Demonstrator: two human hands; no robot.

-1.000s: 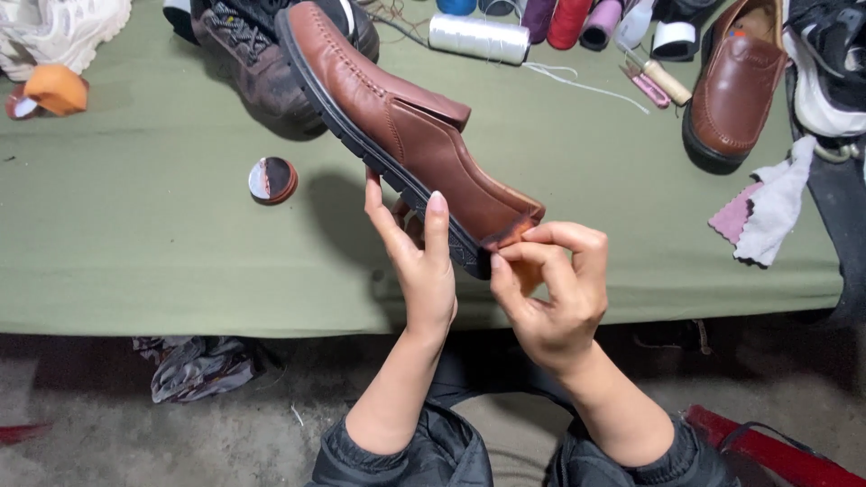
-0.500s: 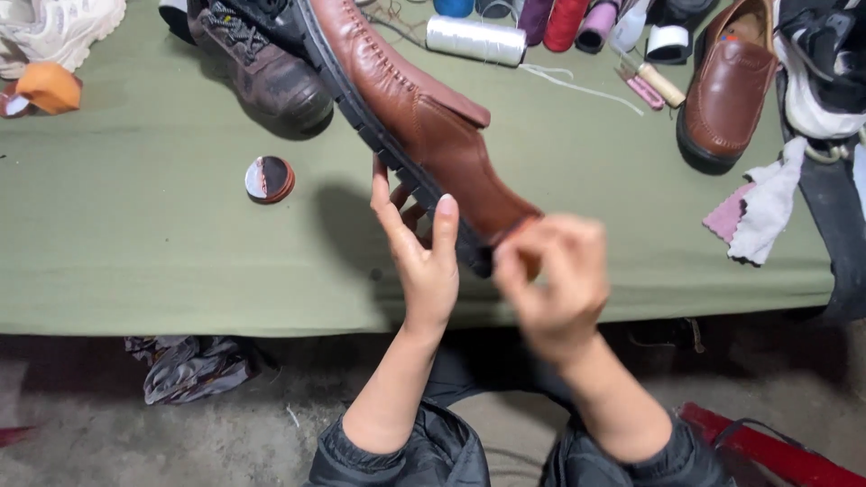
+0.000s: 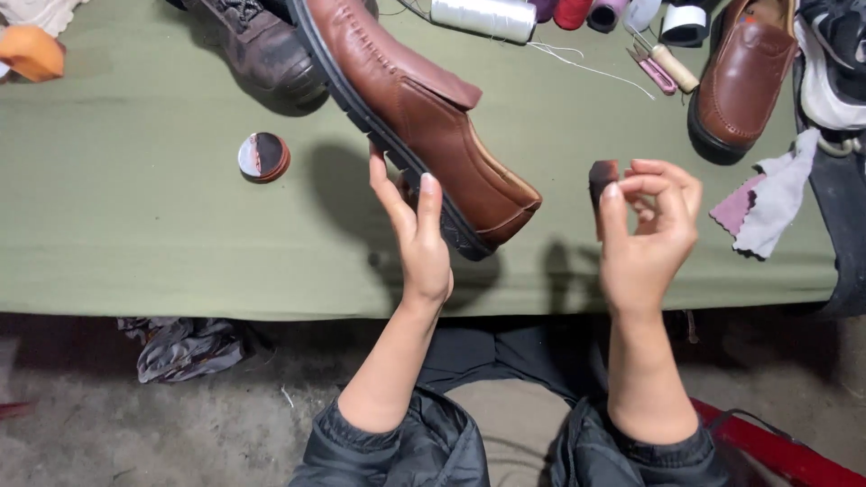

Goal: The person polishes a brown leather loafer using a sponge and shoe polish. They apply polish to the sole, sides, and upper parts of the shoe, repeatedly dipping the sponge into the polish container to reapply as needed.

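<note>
Now I see left hand (image 3: 422, 236) gripping shoe (image 3: 424, 117); right hand (image 3: 651, 225) pinching dark sponge (image 3: 602, 176), off shoe. Toe shiny, polishing seems partly done.

You're looking down on a table (image 3: 135, 234) draped in olive-green cloth, filling the upper half of your view from 9 o'clock across to 3 o'clock. Its front edge hangs in soft folds, with deep shadow just beneath. Below that, toward 6 o'clock, there's a rough grey concrete floor (image 3: 180, 424), dusty and scuffed. At 8 o'clock, 1 crumpled grey rag (image 3: 185, 347) lies on it near the table's edge. The light is even and soft, throwing blurred shadows on the cloth.
</note>
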